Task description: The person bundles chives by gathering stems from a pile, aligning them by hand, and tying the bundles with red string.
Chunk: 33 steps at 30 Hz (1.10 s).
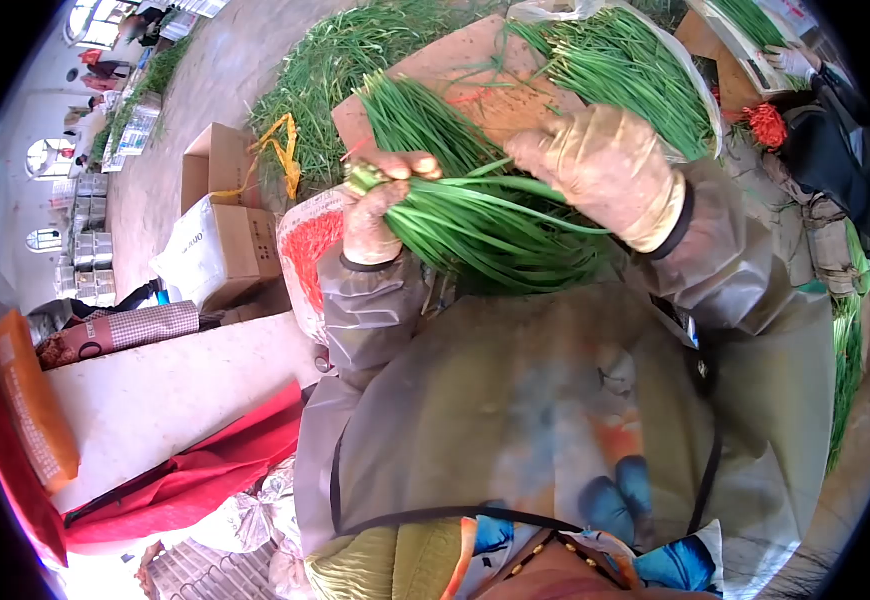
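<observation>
My left hand (pixel 380 205) is closed around the pale cut ends of a bunch of long green chives (pixel 500 225). The leaves fan out to the right, in front of my apron. My right hand (pixel 610 175), in a stained rubber glove, is held above the leaves with its fingers curled together. A few chive stalks run up to its fingertips, which seem to pinch them. Just beyond my hands, a pile of chives (pixel 420 120) lies on a brown board (pixel 490 65).
More chives (pixel 640 75) lie on clear plastic at the back right, with loose greens (pixel 320 85) at the back left. Red ties (pixel 307 250) hang beside my left forearm. Cardboard boxes (pixel 240 240) stand to the left. Another person's gloved hand (pixel 790 62) is at upper right.
</observation>
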Each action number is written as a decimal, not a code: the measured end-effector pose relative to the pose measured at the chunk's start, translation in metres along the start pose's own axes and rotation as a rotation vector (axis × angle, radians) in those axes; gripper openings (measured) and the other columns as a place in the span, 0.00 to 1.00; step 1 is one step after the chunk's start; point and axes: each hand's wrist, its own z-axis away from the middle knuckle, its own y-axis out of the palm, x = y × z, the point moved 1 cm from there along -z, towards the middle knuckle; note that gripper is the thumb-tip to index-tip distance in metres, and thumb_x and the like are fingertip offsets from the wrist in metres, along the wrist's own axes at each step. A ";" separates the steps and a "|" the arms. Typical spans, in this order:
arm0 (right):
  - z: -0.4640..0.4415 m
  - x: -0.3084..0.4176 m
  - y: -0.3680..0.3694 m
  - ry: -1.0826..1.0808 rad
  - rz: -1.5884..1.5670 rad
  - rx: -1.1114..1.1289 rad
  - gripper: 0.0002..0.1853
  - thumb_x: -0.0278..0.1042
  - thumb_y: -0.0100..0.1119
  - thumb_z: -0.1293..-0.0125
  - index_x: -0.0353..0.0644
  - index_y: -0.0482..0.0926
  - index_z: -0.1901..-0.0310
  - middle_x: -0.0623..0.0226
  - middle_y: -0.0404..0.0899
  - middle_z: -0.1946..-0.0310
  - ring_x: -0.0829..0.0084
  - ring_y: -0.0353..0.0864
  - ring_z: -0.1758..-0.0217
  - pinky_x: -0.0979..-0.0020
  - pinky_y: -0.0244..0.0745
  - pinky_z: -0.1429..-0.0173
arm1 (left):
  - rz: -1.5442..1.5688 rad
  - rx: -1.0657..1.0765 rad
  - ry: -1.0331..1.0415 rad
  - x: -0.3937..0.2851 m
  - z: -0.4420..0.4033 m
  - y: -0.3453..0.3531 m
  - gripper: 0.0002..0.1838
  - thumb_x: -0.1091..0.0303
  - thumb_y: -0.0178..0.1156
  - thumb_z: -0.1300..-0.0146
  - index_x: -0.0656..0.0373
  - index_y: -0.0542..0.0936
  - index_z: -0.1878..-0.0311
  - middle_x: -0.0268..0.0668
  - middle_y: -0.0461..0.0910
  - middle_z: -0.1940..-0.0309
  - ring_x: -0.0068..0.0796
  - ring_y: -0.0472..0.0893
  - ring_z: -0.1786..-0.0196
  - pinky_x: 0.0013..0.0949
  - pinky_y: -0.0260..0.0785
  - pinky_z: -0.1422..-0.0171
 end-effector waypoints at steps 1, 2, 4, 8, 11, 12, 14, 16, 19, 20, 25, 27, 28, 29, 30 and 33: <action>-0.003 -0.008 -0.002 -0.055 0.099 -0.081 0.07 0.36 0.59 0.47 0.56 0.77 0.65 0.78 0.74 0.76 0.72 0.70 0.76 0.72 0.68 0.75 | -0.002 -0.022 -0.073 0.003 0.001 0.001 0.09 0.78 0.56 0.53 0.63 0.74 0.65 0.49 0.79 0.64 0.40 0.79 0.61 0.41 0.75 0.55; -0.005 -0.014 -0.006 -0.101 0.148 -0.009 0.08 0.36 0.58 0.48 0.56 0.76 0.64 0.75 0.72 0.78 0.71 0.70 0.77 0.71 0.67 0.76 | 0.001 -0.023 -0.074 0.008 -0.001 -0.001 0.09 0.78 0.56 0.53 0.63 0.74 0.65 0.49 0.78 0.65 0.39 0.79 0.62 0.40 0.75 0.56; -0.003 -0.028 -0.007 -0.061 -0.035 -0.013 0.06 0.33 0.57 0.45 0.51 0.78 0.64 0.72 0.78 0.72 0.68 0.77 0.73 0.70 0.72 0.72 | -0.007 -0.018 -0.051 0.015 -0.004 -0.011 0.10 0.77 0.57 0.53 0.62 0.74 0.65 0.46 0.78 0.67 0.37 0.78 0.62 0.36 0.73 0.57; 0.033 -0.075 0.034 0.492 -0.894 -0.120 0.13 0.44 0.53 0.37 0.43 0.80 0.62 0.63 0.81 0.68 0.62 0.80 0.68 0.67 0.75 0.65 | 0.202 -0.147 0.011 0.018 -0.007 -0.053 0.09 0.76 0.62 0.51 0.59 0.74 0.66 0.38 0.76 0.70 0.36 0.76 0.59 0.37 0.70 0.51; 0.045 -0.073 0.043 0.552 -0.280 0.660 0.16 0.48 0.54 0.38 0.43 0.81 0.60 0.60 0.80 0.67 0.58 0.79 0.63 0.64 0.74 0.58 | 0.222 -0.180 0.158 -0.002 -0.013 -0.025 0.10 0.76 0.64 0.50 0.58 0.74 0.66 0.37 0.76 0.70 0.33 0.75 0.60 0.40 0.67 0.47; 0.058 -0.079 0.056 0.479 -0.321 0.567 0.18 0.49 0.55 0.40 0.41 0.80 0.61 0.57 0.79 0.65 0.55 0.77 0.61 0.63 0.72 0.55 | 0.216 -0.024 0.248 -0.010 -0.019 -0.019 0.11 0.76 0.65 0.50 0.58 0.73 0.64 0.38 0.77 0.68 0.33 0.76 0.59 0.41 0.65 0.43; 0.062 -0.093 0.064 0.498 -0.381 0.427 0.18 0.47 0.57 0.42 0.39 0.79 0.61 0.55 0.78 0.63 0.54 0.76 0.58 0.62 0.70 0.52 | -0.149 0.056 0.391 -0.023 -0.026 0.009 0.09 0.73 0.63 0.45 0.56 0.72 0.64 0.37 0.77 0.70 0.32 0.76 0.62 0.39 0.69 0.50; 0.063 -0.107 0.074 0.572 -0.349 0.327 0.10 0.36 0.61 0.45 0.41 0.80 0.63 0.58 0.77 0.60 0.55 0.75 0.56 0.61 0.69 0.50 | -0.486 0.264 0.478 -0.028 -0.030 0.054 0.07 0.71 0.61 0.45 0.54 0.71 0.66 0.35 0.75 0.72 0.33 0.75 0.64 0.37 0.70 0.55; 0.081 -0.104 0.106 0.476 -0.191 0.390 0.22 0.27 0.62 0.50 0.51 0.75 0.50 0.60 0.72 0.51 0.56 0.71 0.47 0.63 0.67 0.44 | -1.318 0.733 0.568 0.014 -0.037 0.099 0.07 0.67 0.59 0.53 0.52 0.69 0.73 0.32 0.70 0.77 0.32 0.74 0.70 0.33 0.71 0.62; 0.076 -0.107 0.099 0.509 -0.333 0.547 0.31 0.24 0.62 0.51 0.54 0.70 0.43 0.59 0.70 0.46 0.56 0.70 0.45 0.62 0.66 0.42 | -1.500 0.706 0.774 0.032 -0.034 0.104 0.07 0.65 0.56 0.56 0.50 0.69 0.74 0.30 0.68 0.78 0.31 0.73 0.71 0.32 0.70 0.63; 0.073 -0.135 0.095 0.684 -1.235 0.149 0.11 0.28 0.56 0.37 0.33 0.77 0.55 0.63 0.80 0.57 0.75 0.77 0.54 0.76 0.71 0.50 | -1.426 0.876 0.752 0.054 -0.024 0.114 0.08 0.60 0.53 0.60 0.49 0.68 0.76 0.28 0.66 0.76 0.28 0.73 0.69 0.31 0.69 0.62; 0.036 -0.122 0.051 0.749 -1.367 0.163 0.14 0.35 0.54 0.35 0.34 0.77 0.54 0.60 0.79 0.54 0.69 0.75 0.50 0.72 0.68 0.43 | -1.212 0.884 0.731 0.044 -0.023 0.119 0.11 0.60 0.57 0.63 0.49 0.70 0.73 0.29 0.70 0.73 0.29 0.75 0.65 0.33 0.69 0.59; 0.018 -0.111 0.040 0.754 -1.370 0.173 0.14 0.35 0.54 0.35 0.34 0.77 0.54 0.60 0.79 0.54 0.69 0.75 0.50 0.72 0.68 0.43 | -1.044 0.856 0.732 0.040 -0.024 0.121 0.15 0.62 0.61 0.65 0.51 0.72 0.70 0.30 0.73 0.69 0.32 0.76 0.62 0.35 0.70 0.57; -0.002 -0.096 0.032 0.524 -1.408 0.220 0.19 0.43 0.52 0.34 0.33 0.77 0.52 0.58 0.77 0.52 0.67 0.73 0.46 0.70 0.64 0.40 | -0.810 0.891 0.646 0.039 -0.027 0.122 0.13 0.65 0.65 0.59 0.52 0.73 0.69 0.32 0.74 0.68 0.35 0.76 0.61 0.38 0.70 0.56; -0.017 -0.082 0.031 0.286 -1.436 0.261 0.25 0.50 0.50 0.34 0.33 0.76 0.51 0.56 0.76 0.50 0.65 0.71 0.43 0.67 0.61 0.37 | -0.521 0.956 0.475 0.040 -0.031 0.119 0.11 0.67 0.65 0.54 0.54 0.74 0.68 0.33 0.75 0.67 0.36 0.77 0.61 0.38 0.69 0.57; -0.008 -0.043 0.085 0.165 -1.891 0.644 0.41 0.66 0.49 0.42 0.30 0.71 0.45 0.54 0.73 0.46 0.61 0.66 0.38 0.63 0.55 0.32 | 0.089 0.833 0.084 0.034 -0.043 0.090 0.08 0.70 0.64 0.45 0.59 0.76 0.64 0.37 0.77 0.68 0.37 0.77 0.64 0.37 0.68 0.58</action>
